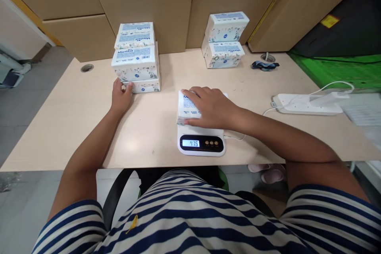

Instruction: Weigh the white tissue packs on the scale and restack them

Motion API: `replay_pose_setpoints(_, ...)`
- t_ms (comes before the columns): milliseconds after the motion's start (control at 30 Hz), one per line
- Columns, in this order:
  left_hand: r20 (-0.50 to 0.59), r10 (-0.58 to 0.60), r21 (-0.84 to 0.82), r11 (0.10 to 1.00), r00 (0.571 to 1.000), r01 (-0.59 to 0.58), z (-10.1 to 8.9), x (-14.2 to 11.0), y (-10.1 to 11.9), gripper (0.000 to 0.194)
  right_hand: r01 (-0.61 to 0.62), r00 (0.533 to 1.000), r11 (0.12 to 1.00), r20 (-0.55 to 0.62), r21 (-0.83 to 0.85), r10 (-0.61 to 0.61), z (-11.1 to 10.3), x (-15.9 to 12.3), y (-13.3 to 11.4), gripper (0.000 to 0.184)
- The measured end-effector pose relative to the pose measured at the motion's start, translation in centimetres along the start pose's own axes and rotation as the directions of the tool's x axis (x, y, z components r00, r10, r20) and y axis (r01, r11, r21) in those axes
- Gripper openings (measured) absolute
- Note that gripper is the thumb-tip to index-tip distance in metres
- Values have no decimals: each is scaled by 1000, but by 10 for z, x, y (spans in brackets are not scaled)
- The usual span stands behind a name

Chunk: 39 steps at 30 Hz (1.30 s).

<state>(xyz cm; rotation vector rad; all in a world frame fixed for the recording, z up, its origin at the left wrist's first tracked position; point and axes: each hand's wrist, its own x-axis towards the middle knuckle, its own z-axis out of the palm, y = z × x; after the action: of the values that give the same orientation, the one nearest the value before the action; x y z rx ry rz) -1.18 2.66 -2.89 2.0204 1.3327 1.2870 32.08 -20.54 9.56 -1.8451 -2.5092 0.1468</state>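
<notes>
A white kitchen scale [202, 151] lies near the desk's front edge, its lit display reading 47.5. On its platform rests a tissue pack [186, 107] with blue print. My right hand [212, 105] is closed over this pack from the right, covering much of its top. To the left, several tissue packs [135, 55] form a stack with "Manhua" on them. My left hand [121, 97] holds the front left corner of the stack's bottom pack [145, 86], thumb at the front; some fingers are hidden behind it.
A second stack of tissue packs [225, 53] stands at the back right. Beside it lie a dark blue twisted band [264, 66] and a cable hole. A white power strip [308, 104] with cables sits on the right. Cardboard boxes [145, 16] line the desk's back.
</notes>
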Motion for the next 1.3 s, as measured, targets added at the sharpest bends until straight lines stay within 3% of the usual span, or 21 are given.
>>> replay_pose_setpoints(167, -6, 19, -12, 1000, 1000, -19, 3, 0, -4, 85, 0, 1000, 1000, 1, 9, 0, 0, -2, 5, 104)
replay_pose_setpoints(400, -1, -32, -41, 999, 999, 32, 6, 1, -10, 76, 32, 999, 996, -42, 82, -29, 4, -8, 19, 108)
replay_pose_setpoints(567, -61, -36, -70, 997, 998, 32, 5, 0, -12, 103, -7, 996, 985, -92, 173, 23, -5, -29, 46, 111)
replay_pose_setpoints(733, -202, 81, 19, 997, 976, -79, 0, -8, 7, 103, -27, 997, 957, -56, 289, 45, 3, -50, 69, 126)
replay_pose_setpoints(867, -309, 161, 53, 987, 937, -152, -1, -20, 36, 111, -16, 999, 947, -35, 322, 29, 5, -53, 70, 111)
replay_pose_setpoints(1000, -266, 138, 130, 986, 954, -106, 2, -29, 54, 98, 9, 1000, 950, -30, 313, 1, -1, -52, 70, 109)
replay_pose_setpoints(1100, -259, 172, 150, 979, 950, -136, 1, -25, 44, 100, 64, 992, 925, -128, 374, -17, 1, -57, 77, 121)
replay_pose_setpoints(1200, -285, 283, 153, 956, 916, -249, -2, -13, 20, 105, 144, 931, 857, -362, 495, 53, 20, -65, 92, 120)
replay_pose_setpoints(1300, -187, 524, 204, 848, 831, -488, 2, -16, 10, 112, 226, 800, 744, -556, 629, 227, 59, -64, 115, 108)
